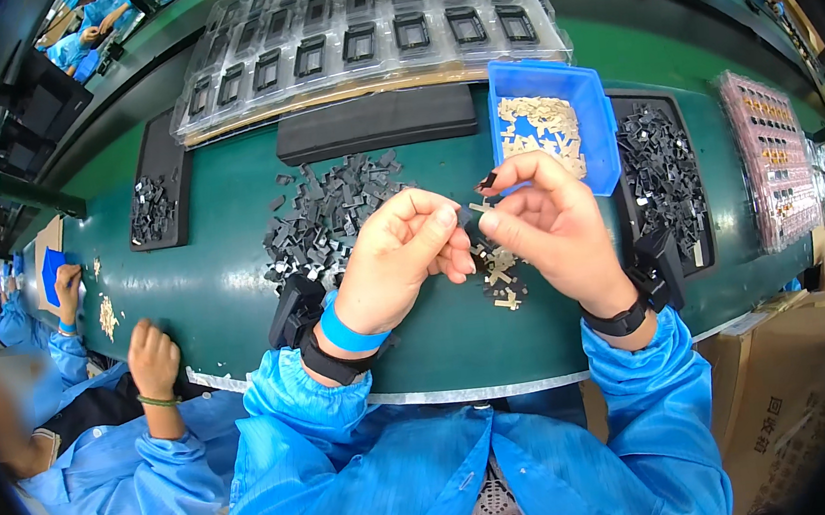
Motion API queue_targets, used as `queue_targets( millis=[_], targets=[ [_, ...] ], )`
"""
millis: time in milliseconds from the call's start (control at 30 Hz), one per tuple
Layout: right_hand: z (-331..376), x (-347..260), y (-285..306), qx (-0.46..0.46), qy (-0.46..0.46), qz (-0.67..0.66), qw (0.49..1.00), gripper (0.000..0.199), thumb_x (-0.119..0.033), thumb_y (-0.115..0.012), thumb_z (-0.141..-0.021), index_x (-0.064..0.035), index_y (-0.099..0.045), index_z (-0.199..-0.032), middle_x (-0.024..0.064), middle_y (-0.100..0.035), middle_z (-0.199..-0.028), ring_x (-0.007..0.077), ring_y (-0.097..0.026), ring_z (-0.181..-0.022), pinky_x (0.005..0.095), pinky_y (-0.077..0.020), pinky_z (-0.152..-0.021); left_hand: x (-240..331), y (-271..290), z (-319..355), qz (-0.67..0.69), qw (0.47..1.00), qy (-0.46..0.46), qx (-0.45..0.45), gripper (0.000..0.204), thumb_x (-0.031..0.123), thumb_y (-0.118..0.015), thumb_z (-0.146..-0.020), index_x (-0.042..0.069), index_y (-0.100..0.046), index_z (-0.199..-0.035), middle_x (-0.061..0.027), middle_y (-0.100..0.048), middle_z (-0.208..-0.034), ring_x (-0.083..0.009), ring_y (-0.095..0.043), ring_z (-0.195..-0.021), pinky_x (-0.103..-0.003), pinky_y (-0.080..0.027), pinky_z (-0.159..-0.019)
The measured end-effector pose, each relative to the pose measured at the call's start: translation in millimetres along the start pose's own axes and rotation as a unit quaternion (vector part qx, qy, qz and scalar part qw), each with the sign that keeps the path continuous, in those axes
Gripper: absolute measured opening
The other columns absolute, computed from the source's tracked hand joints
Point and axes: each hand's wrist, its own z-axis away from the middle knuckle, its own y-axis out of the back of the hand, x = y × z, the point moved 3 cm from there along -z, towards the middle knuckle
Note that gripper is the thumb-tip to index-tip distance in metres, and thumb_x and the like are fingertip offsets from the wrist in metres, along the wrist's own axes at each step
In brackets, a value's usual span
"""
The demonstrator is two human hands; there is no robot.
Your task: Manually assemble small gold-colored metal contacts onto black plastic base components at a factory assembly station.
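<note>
Left hand (395,259): thumb and index fingers pinching a small black piece (466,218) at their tips.
Right hand (556,232): fingers curled, pinching a small beige piece (480,208) just beside the black one; a dark bit (487,181) shows at the index fingertip.
Beige heap (503,288): below the fingers of both hands, mixed with dark bits on the green surface (443,357).
Black pile (323,217): left of the left fingers and beyond them, partly hidden by that hand.
Blue bin (604,127): just beyond the right fingers, holding beige pieces; the index finger covers part of its near edge.
Black block (376,126): beyond the black pile, in front of the clear blister tray (334,80) with its dark frames.
Black tray (639,97): right of the right fingers, full of loose black pieces; a similar tray (160,148) lies well left.
Pink tray (774,159): farther right.
Co-worker's hand (154,360): well left of the fingers.
Cardboard box (787,379): nearer the body, right of the fingers.
</note>
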Motion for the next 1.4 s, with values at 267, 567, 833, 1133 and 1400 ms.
queue_targets(
  millis=[267,567,833,1133,1400],
  targets=[
    [5,22,-4,-0.006,0.076,0.035,0.996,0.023,0.002,-0.063,-0.079,0.0011,-0.051,-0.099,0.0090,-0.059,-0.091,0.0118,-0.060,-0.082,0.0246,-0.0496,-0.070,-7,1,0,-0.013,1.000,0.010,0.017,0.014,0.014,-0.053,-0.090,0.001,-0.053,-0.095,-0.0081,-0.061,-0.076,-0.0144,-0.060,-0.061,-0.024,-0.050,-0.053],
    [8,22,-3,0.031,0.008,-0.051,0.998,0.014,0.003,-0.060,-0.080,0.0007,-0.052,-0.091,0.0075,-0.055,-0.092,0.0110,-0.059,-0.079,0.0221,-0.0492,-0.068,-11,-1,3,-0.087,0.994,-0.047,0.049,0.017,0.005,-0.054,-0.088,-0.003,-0.058,-0.102,-0.0093,-0.063,-0.085,-0.0138,-0.062,-0.073,-0.025,-0.053,-0.064],
    [8,17,4,0.085,0.079,0.140,0.983,0.005,0.000,-0.061,-0.076,0.0022,-0.056,-0.076,0.0073,-0.044,-0.091,0.0083,-0.052,-0.069,0.0187,-0.0469,-0.049,-11,-7,5,-0.217,0.965,-0.113,0.100,0.015,0.001,-0.053,-0.086,-0.003,-0.058,-0.100,-0.0103,-0.063,-0.080,-0.0147,-0.062,-0.070,-0.026,-0.052,-0.064],
    [10,16,3,0.096,0.103,0.199,0.970,0.006,-0.001,-0.062,-0.074,0.0021,-0.057,-0.073,0.0081,-0.045,-0.090,0.0097,-0.054,-0.063,0.0199,-0.0471,-0.047,-12,-8,5,-0.247,0.958,-0.107,0.098,0.015,0.003,-0.054,-0.087,-0.003,-0.058,-0.100,-0.0084,-0.062,-0.076,-0.0129,-0.061,-0.069,-0.025,-0.051,-0.064],
    [9,15,2,0.093,0.088,0.201,0.971,0.007,-0.001,-0.062,-0.075,0.0032,-0.057,-0.073,0.0084,-0.046,-0.089,0.0099,-0.054,-0.062,0.0201,-0.0473,-0.046,-12,-9,6,-0.253,0.957,-0.103,0.094,0.015,0.002,-0.054,-0.086,-0.003,-0.058,-0.100,-0.0083,-0.062,-0.076,-0.0132,-0.061,-0.069,-0.025,-0.051,-0.064]
  ],
)
